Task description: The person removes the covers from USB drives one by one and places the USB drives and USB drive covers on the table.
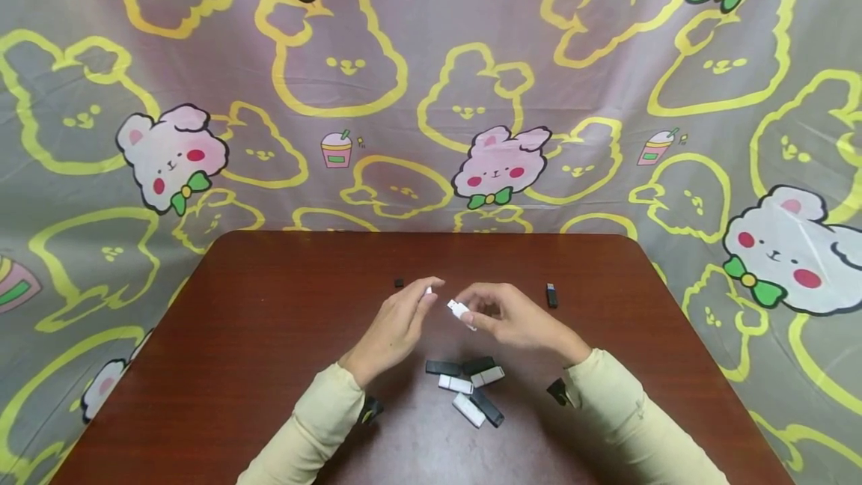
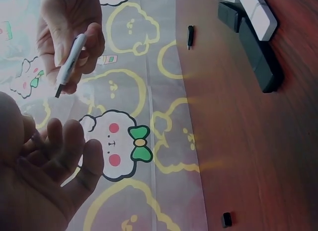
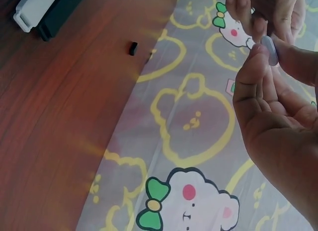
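Observation:
Over the middle of the table, my right hand (image 1: 515,318) pinches a white USB stick (image 1: 461,312) between thumb and fingers. The stick's bare metal plug points toward my left hand (image 1: 393,324); the left wrist view shows the same USB stick (image 2: 72,59) tilted, plug end down. A short way to the left, my left hand holds a small white cap (image 1: 428,291) between thumb and fingertips, mostly covered by them. The two hands are apart. From the right wrist, only the rounded rear end of the USB stick (image 3: 270,51) shows.
Several capped USB sticks, black and white, lie in a loose pile on the brown table (image 1: 283,343), among them a white one (image 1: 468,410) nearest me. An uncapped black USB stick (image 1: 552,296) lies at the right, a small black cap (image 1: 399,283) behind my left hand. A patterned cloth (image 1: 404,126) hangs behind.

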`<action>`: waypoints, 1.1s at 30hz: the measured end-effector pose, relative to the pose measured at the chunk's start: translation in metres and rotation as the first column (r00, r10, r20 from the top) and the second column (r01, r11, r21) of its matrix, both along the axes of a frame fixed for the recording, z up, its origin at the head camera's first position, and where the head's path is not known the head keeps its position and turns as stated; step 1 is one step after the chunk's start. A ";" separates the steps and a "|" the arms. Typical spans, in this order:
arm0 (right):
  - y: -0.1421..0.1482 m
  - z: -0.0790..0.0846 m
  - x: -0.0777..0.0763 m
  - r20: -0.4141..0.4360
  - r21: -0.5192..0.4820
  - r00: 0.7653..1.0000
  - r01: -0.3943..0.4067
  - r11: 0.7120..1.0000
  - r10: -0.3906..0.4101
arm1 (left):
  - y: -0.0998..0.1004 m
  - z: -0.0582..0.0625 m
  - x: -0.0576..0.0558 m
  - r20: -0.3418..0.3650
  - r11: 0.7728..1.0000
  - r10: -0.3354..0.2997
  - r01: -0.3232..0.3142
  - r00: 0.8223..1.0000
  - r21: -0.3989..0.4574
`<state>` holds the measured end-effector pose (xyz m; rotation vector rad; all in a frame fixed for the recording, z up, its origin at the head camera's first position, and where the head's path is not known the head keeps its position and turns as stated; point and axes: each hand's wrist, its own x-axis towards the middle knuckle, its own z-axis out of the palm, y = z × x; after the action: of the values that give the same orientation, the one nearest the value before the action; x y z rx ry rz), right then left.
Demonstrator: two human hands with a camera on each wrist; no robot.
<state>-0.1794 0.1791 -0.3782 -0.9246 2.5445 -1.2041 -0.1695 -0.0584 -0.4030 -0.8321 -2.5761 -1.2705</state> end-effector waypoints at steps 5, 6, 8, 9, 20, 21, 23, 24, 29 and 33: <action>0.000 0.003 -0.002 0.007 -0.034 0.999 0.045 0.998 -0.044 | -0.001 -0.002 -0.001 -0.004 1.000 -0.006 0.006 1.000 -0.008; 0.000 0.004 -0.003 0.005 -0.039 0.999 0.054 0.998 -0.054 | -0.001 -0.003 -0.001 -0.007 1.000 -0.007 0.006 1.000 -0.009; 0.001 0.005 -0.004 0.003 -0.041 0.997 0.073 0.997 -0.073 | -0.002 -0.005 -0.001 -0.019 1.000 -0.011 0.011 1.000 -0.019; 0.001 0.006 -0.005 -0.001 -0.039 0.997 0.082 0.996 -0.082 | -0.002 -0.005 -0.001 -0.030 1.000 -0.015 0.015 0.999 -0.022; 0.016 0.016 -0.020 0.033 -0.082 0.980 0.199 0.977 -0.197 | -0.002 -0.012 -0.002 -0.159 0.998 -0.039 0.030 0.987 -0.062; 0.018 0.017 -0.023 0.032 -0.084 0.977 0.212 0.974 -0.210 | -0.002 -0.012 -0.002 -0.159 0.997 -0.038 0.027 0.987 -0.071; 0.024 0.020 -0.027 0.031 -0.087 0.972 0.234 0.968 -0.232 | -0.002 -0.013 -0.001 -0.158 0.996 -0.041 0.028 0.987 -0.084; 0.027 0.021 -0.029 0.029 -0.085 0.969 0.248 0.965 -0.247 | -0.002 -0.014 0.000 -0.159 0.996 -0.043 0.029 0.986 -0.088; 0.040 0.025 -0.040 0.034 -0.072 0.952 0.305 0.950 -0.303 | -0.002 -0.014 0.001 -0.178 0.995 -0.035 0.017 0.983 -0.101; 0.047 0.025 -0.046 0.066 -0.068 0.940 0.340 0.938 -0.335 | -0.003 -0.014 0.003 -0.164 0.994 -0.026 0.008 0.986 -0.110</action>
<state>-0.2252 0.2262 -0.3529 -0.4683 2.7045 -1.4044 -0.1665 -0.0612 -0.4173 -0.9389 -2.5287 -1.0248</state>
